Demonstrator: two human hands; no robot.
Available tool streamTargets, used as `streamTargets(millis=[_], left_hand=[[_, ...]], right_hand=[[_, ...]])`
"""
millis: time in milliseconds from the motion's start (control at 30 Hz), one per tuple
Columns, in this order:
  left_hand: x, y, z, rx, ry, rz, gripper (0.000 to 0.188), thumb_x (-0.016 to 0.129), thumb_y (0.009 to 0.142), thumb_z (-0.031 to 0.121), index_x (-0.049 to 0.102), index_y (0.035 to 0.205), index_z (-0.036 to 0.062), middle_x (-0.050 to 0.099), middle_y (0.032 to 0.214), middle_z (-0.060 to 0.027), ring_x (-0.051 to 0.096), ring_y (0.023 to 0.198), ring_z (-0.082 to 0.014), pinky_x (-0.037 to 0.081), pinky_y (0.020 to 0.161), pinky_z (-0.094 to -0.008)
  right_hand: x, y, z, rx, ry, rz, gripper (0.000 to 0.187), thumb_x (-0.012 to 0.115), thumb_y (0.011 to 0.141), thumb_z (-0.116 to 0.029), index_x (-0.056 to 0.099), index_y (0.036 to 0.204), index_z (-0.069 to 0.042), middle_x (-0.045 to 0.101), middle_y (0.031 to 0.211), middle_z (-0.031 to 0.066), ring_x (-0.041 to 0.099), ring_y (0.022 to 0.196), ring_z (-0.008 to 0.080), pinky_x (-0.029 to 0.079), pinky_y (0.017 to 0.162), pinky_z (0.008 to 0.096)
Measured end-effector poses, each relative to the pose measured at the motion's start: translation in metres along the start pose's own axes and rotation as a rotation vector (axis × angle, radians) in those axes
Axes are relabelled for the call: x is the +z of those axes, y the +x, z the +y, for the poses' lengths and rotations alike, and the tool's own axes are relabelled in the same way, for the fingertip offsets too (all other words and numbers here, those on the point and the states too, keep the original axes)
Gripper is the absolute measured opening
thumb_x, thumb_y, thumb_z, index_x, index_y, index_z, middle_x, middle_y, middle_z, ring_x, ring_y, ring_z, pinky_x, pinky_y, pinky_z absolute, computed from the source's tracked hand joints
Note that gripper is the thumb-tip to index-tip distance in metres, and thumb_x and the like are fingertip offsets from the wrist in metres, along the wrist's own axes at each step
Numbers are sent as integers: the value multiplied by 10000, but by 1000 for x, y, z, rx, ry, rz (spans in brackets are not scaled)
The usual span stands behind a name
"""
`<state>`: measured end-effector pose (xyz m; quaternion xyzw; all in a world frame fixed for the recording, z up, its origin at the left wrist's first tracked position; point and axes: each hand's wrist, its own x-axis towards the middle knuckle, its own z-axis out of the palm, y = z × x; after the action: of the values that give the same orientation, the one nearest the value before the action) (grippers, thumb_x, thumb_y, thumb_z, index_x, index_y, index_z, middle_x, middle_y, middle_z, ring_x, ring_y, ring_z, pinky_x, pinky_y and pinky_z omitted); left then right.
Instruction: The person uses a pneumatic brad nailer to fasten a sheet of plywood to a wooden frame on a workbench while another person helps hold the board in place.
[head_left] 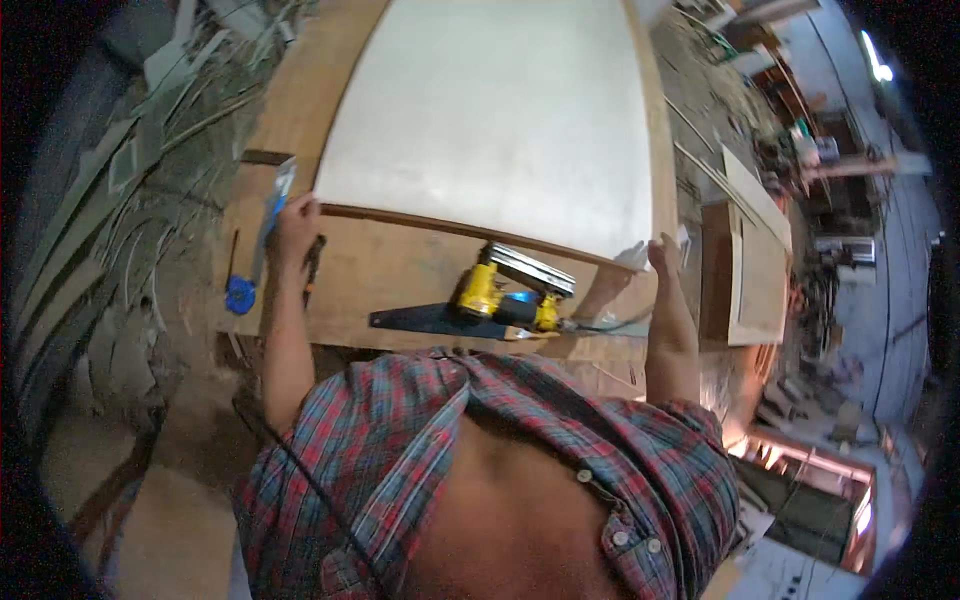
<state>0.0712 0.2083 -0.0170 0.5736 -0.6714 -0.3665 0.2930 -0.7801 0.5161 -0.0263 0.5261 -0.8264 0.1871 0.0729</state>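
A large white panel (490,110) lies on the wooden workbench (370,260), its near edge facing me. At the panel's near left corner, my left hand (297,228) is closed, fingers pinched on the edge. My right hand (662,255) grips the near right corner, its fingers partly hidden. Between the hands, on the bench, rests a yellow nail gun (485,292) with a silver magazine and a hose running right. It lies over a dark saw blade (400,319). Beside my left forearm is a dark tool with orange parts (312,265), kind unclear.
A blue tape measure (240,294) sits at the bench's left edge, near a long blue-and-silver tool (277,200). Wood offcuts (130,230) cover the floor at left. At right stands a wooden box-like piece (742,275). A dark cord (310,480) crosses my shirt.
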Motion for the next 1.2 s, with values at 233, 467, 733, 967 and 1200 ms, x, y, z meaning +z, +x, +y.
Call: streamTargets(millis=[233,467,733,967,1200], left_hand=[[50,8,66,-232,292,16,421,534,973,370,675,1192,39,703,1055,-235,672,993,-399,523,823,-458],[23,50,-5,180,448,175,394,620,974,298,675,1125,-62,636,703,-196,532,577,-308,444,583,-480],[16,-28,101,-173,523,274,358,522,990,306,626,960,-34,671,960,-263,657,877,-437,497,718,-514],[17,-7,41,-72,491,199,311,570,975,286,680,1008,-4,695,843,-191,678,819,-379,511,701,-478],[12,-6,103,-267,396,138,310,592,958,311,685,964,14,699,846,-191,694,862,-365,521,705,-454]], right_hand=[[-16,-79,10,175,-262,-370,286,602,934,-208,737,1112,-30,744,964,85,703,806,184,533,656,358],[-36,-57,-69,619,515,-311,338,640,878,-203,743,1174,-75,742,922,31,706,794,137,505,616,276],[4,-56,-90,517,141,-331,275,666,896,-237,758,1072,-47,752,961,88,681,928,188,540,745,346],[5,-82,-61,666,584,-187,253,647,895,-53,725,1109,57,735,920,129,672,733,169,547,644,337],[-6,-79,-74,655,589,-159,246,621,899,-25,719,1103,70,731,873,125,681,721,184,551,631,337]])
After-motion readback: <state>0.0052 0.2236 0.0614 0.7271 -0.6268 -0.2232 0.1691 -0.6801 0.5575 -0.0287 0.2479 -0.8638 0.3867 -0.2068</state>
